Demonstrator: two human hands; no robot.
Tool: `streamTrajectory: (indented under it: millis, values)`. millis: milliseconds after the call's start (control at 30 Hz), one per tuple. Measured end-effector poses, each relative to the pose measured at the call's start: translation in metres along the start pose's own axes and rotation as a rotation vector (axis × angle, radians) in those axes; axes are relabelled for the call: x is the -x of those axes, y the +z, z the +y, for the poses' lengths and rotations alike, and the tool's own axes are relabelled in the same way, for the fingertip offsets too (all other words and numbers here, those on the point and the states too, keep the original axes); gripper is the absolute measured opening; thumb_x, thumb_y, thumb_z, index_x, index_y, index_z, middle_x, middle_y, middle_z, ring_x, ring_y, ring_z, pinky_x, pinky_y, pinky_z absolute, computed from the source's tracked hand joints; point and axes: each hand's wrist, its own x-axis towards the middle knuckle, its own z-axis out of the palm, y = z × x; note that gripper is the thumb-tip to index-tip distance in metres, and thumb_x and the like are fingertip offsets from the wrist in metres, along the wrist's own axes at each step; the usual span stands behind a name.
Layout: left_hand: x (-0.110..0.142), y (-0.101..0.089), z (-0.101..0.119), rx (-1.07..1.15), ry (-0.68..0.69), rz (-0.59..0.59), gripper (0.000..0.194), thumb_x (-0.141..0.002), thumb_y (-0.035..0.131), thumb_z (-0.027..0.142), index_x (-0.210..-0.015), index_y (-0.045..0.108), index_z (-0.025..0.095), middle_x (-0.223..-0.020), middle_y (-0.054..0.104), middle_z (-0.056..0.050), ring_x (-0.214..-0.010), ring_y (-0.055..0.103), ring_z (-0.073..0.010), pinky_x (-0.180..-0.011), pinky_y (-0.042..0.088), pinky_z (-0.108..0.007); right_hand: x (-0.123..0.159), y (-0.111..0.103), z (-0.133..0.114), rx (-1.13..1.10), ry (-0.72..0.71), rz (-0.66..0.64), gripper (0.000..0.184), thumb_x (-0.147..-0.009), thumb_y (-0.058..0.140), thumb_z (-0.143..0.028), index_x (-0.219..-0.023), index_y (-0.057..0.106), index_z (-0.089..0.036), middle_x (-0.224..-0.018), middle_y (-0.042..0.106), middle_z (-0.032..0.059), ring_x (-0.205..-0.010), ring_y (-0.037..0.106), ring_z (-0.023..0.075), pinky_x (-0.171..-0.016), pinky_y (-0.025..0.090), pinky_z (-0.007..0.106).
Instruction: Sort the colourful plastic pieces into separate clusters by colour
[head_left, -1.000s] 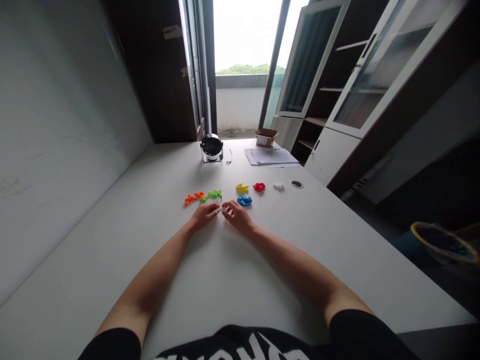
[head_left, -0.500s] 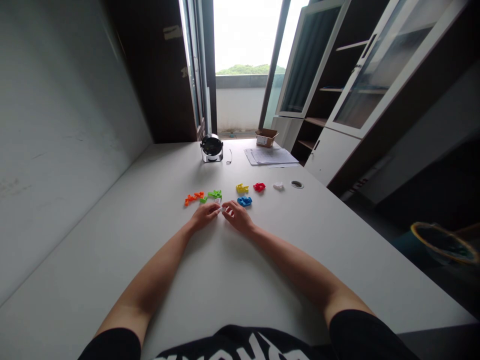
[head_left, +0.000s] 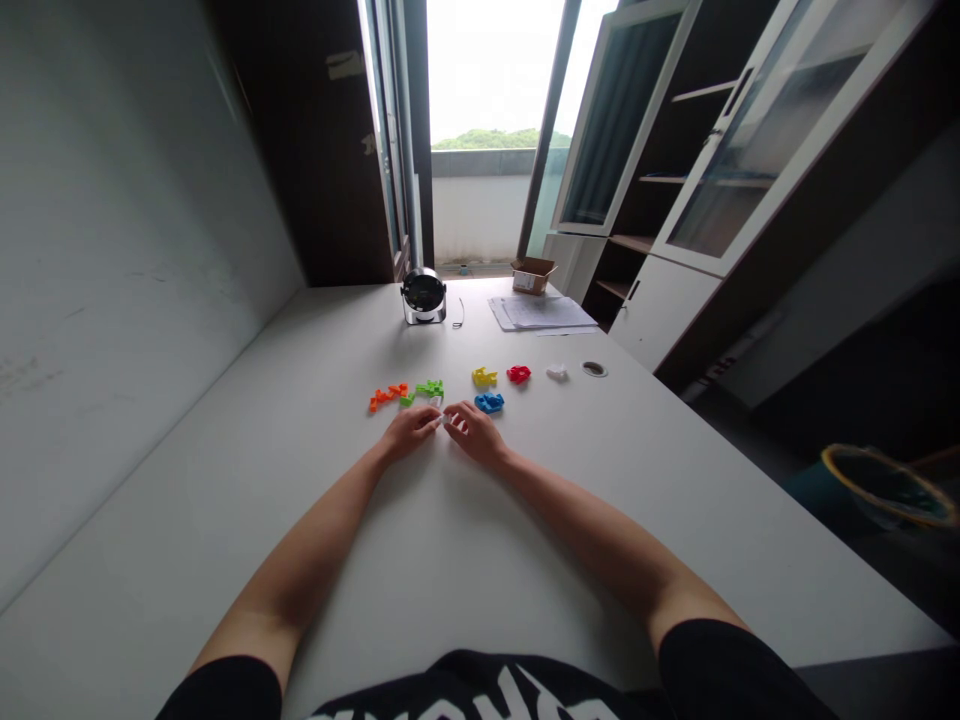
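Note:
My left hand (head_left: 410, 430) and my right hand (head_left: 474, 430) meet over the white table (head_left: 442, 550), fingertips almost touching. Both are closed on small white plastic pieces (head_left: 445, 419); whether these are joined I cannot tell, as the fingers cover most of them. Just beyond my left fingers lie green plastic pieces (head_left: 430, 388), with orange pieces (head_left: 388, 396) to their left. A blue cluster (head_left: 489, 402) rests right beside my right fingers. Farther back sit a yellow cluster (head_left: 484, 377), a red cluster (head_left: 518, 374) and some white pieces (head_left: 556, 372).
At the back stand a round black device on a bracket (head_left: 424, 296), a thin bent metal piece (head_left: 459, 314), stacked papers (head_left: 544, 313) and an open cardboard box (head_left: 533, 275). A cable hole (head_left: 594, 369) pierces the table at right. A wall (head_left: 135, 250) borders the left side.

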Motion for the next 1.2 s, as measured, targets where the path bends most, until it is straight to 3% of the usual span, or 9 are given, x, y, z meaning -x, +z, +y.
streamTrajectory:
  millis: [1200]
  values:
    - [0.0,-0.0003,0.0003,-0.037,-0.014,0.003,0.022,-0.09,0.056,0.035,-0.095,0.071,0.019,-0.085,0.069,-0.002,-0.072,0.057,-0.0146,-0.067,0.044,-0.023,-0.0007,0.0007,0.0006,-0.001,0.006,-0.009,0.014,-0.093,0.06,-0.03,-0.104,0.063,-0.023,-0.101,0.066,0.0032,-0.072,0.065,0.0118,-0.066,0.053,0.025]
